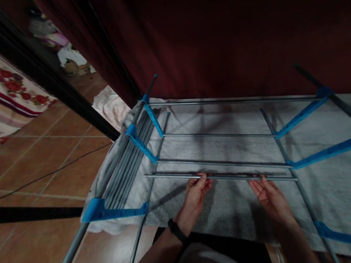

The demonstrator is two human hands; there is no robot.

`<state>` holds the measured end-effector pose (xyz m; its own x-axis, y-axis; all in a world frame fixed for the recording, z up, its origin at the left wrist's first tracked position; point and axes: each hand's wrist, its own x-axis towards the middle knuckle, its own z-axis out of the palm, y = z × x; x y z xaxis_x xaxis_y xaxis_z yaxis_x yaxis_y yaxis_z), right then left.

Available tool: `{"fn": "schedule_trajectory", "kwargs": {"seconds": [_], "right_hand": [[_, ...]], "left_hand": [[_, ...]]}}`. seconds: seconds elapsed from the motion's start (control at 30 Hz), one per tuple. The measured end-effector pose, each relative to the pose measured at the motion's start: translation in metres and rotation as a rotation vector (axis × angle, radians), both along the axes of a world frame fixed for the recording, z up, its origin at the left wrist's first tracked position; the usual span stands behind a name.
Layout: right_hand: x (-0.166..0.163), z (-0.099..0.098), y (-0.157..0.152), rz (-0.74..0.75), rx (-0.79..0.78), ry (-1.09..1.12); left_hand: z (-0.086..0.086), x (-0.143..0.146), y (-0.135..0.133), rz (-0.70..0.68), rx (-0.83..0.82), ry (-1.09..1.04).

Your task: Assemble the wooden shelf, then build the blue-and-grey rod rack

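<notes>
A thin grey metal rod [170,176] runs crosswise in front of me, held by both hands. My left hand [199,190] pinches it left of its middle, thumb on top. Nearer its right end, my right hand [266,192] has thumb and fingers closed on it. Just beyond lies a frame of grey tubes with blue plastic brackets [142,144]. Crossbars [222,165] join its left and right sides, roughly parallel to the held rod. The held rod's ends pass close to the side tubes [300,186]; I cannot tell whether they touch.
Several loose rods [127,167] lie side by side at the left on a grey blanket [238,215]. Behind hangs a dark red curtain [230,40]. Black bars [23,212] stand left, over a tiled floor [47,158] with a thin cable [47,173].
</notes>
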<state>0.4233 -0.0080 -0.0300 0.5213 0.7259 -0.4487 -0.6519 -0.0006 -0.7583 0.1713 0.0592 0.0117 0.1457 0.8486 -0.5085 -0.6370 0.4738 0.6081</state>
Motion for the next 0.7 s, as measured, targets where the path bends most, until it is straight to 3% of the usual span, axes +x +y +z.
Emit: {"fn": "schedule_trajectory", "kwargs": {"seconds": [0.47, 0.7], "right_hand": [[0.006, -0.013, -0.006, 0.079, -0.012, -0.062], [0.009, -0.021, -0.004, 0.070, -0.074, -0.082]], "left_hand": [[0.000, 0.013, -0.001, -0.132, 0.149, 0.019], [0.003, 0.004, 0.009, -0.025, 0.152, 0.058]]}}
